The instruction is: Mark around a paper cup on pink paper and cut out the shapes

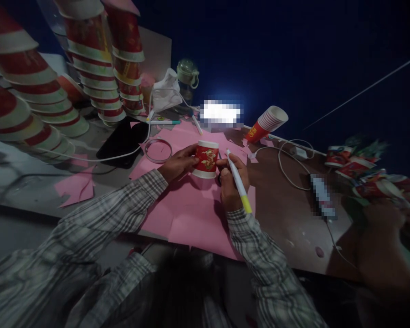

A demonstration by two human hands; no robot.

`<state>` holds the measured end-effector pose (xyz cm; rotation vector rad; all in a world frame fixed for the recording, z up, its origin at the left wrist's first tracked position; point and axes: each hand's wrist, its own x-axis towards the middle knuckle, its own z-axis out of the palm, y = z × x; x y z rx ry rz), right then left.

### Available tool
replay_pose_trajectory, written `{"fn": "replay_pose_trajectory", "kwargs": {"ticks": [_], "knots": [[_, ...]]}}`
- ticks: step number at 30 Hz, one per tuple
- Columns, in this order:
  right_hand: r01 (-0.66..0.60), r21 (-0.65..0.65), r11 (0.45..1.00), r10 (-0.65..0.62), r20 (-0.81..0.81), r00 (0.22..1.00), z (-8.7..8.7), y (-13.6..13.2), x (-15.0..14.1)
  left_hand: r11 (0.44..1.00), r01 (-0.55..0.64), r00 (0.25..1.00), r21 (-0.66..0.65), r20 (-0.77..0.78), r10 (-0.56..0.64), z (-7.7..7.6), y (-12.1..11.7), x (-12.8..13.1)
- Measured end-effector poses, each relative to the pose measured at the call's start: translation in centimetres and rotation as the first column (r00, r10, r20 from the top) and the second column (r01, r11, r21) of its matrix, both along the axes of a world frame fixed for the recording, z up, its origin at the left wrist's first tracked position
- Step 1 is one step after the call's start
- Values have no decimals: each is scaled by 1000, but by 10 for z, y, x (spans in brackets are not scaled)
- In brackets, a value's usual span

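Note:
In the head view, a red paper cup (207,159) with a gold dragon print and white bands at top and bottom is held above pink paper. Its left side sits between the thumb and fingers of my left hand (181,163). My right hand (233,182) is closed around a white marker (238,180) with a yellow end, which slants up past the thumb. The right fingertips come close to the cup's right side; whether they touch it I cannot tell. Something small and dark shows beside the right fingers, too dim to name.
Tall stacks of red-and-white cups (89,59) stand at left beside a black phone (123,141). A roll of tape (158,151) and markers (164,122) lie nearby. Tilted nested cups (266,123) stand behind. Cables cross the table (276,200); another person's arm (376,232) is at right.

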<state>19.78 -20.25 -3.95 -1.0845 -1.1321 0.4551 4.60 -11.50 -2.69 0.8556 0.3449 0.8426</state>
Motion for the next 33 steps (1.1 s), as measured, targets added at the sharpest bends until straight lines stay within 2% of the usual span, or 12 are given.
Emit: {"fn": "replay_pose_trajectory", "kwargs": {"ticks": [6,9,13,16,19,23,26,29,33], "knots": [[49,39,998,-56,194,979,6,-8,-3,998,-7,996,66,-89,13,-6,0,2],[15,59,998,-31,284,958,8,-11,-3,995,-27,989,97,-145,41,-11,0,1],[-49,66,997,25,324,946,9,-11,0,995,-69,980,76,-179,81,-12,-1,1],[-51,134,990,7,311,951,8,-9,2,991,-95,970,95,-215,114,-10,-1,0],[-16,181,983,-24,216,976,8,-7,2,988,-100,965,115,-231,124,-9,-1,0],[22,139,990,-27,37,999,8,-5,-1,993,-93,975,71,-194,105,-6,-2,0],[16,113,993,-13,-29,999,8,-6,-2,996,-83,985,31,-147,87,-3,-4,0],[3,83,997,-3,3,1000,7,-6,2,997,-70,990,16,-125,71,-3,-5,1],[-35,151,988,13,144,989,11,-4,7,997,-56,987,50,-149,63,-10,-1,2]]}}
